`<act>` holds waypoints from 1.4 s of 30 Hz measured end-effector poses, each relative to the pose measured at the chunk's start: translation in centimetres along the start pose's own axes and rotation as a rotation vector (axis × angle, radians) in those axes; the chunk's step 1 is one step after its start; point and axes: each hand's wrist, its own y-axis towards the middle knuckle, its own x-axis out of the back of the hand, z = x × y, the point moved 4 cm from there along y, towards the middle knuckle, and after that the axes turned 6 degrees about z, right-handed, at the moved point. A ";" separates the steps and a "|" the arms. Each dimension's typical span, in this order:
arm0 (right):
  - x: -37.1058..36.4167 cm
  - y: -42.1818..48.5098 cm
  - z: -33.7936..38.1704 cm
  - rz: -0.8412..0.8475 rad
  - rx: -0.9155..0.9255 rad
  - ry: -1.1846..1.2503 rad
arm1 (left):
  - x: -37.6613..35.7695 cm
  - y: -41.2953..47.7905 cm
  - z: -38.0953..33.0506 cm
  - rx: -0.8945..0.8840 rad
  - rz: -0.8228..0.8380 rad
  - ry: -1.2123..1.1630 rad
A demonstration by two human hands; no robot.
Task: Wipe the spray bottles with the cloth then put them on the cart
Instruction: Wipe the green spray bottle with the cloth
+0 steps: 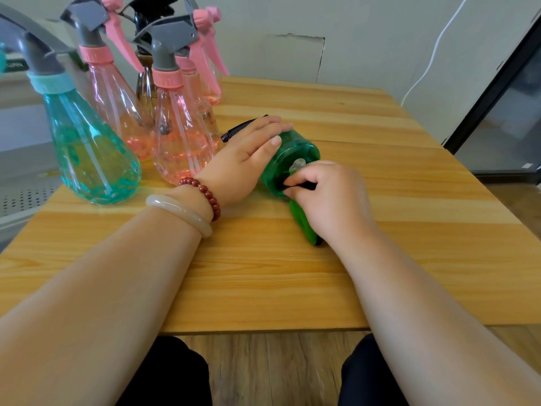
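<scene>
A green spray bottle (292,155) lies on its side in the middle of the wooden table (380,259). Its black trigger head (243,128) points away to the left and its base faces me. My left hand (246,162) lies over the bottle's body and holds it down. My right hand (330,197) is closed on a dark green cloth (304,227) and presses it against the bottle's base. Most of the cloth is hidden under that hand.
Several upright spray bottles stand at the table's back left: a teal one (93,153), pink ones (178,142) and a brown one (145,86) behind them. A white perforated surface (23,197) lies left of the table. A dark glass door (503,112) stands at the right.
</scene>
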 end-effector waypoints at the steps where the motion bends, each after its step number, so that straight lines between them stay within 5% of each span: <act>1: -0.2 -0.1 0.4 0.011 0.040 0.001 | 0.0 0.0 0.0 -0.001 -0.003 -0.002; 7: -0.2 0.3 -0.8 0.012 -0.052 -0.170 | 0.1 -0.1 0.1 0.003 0.003 -0.002; 14: -0.6 0.1 0.1 0.035 0.030 0.009 | 0.1 -0.2 -0.2 0.004 -0.002 -0.006; 20: 0.0 0.3 -1.5 -0.009 -0.088 -0.095 | 0.2 -0.3 -0.1 0.016 -0.001 -0.004; 26: -0.1 0.2 0.0 -0.066 0.090 0.006 | 0.2 -0.2 -0.1 0.014 0.005 -0.011; 34: 0.8 0.2 -1.9 -0.132 -0.235 -0.020 | 0.1 -0.3 0.0 0.019 0.001 -0.021; 39: -0.3 -0.2 0.2 -0.070 -0.018 0.029 | 0.1 -0.2 0.0 0.002 -0.002 -0.010; 42: 0.0 0.2 -0.6 -0.097 -0.056 -0.021 | 0.0 -0.2 0.0 -0.003 0.001 -0.005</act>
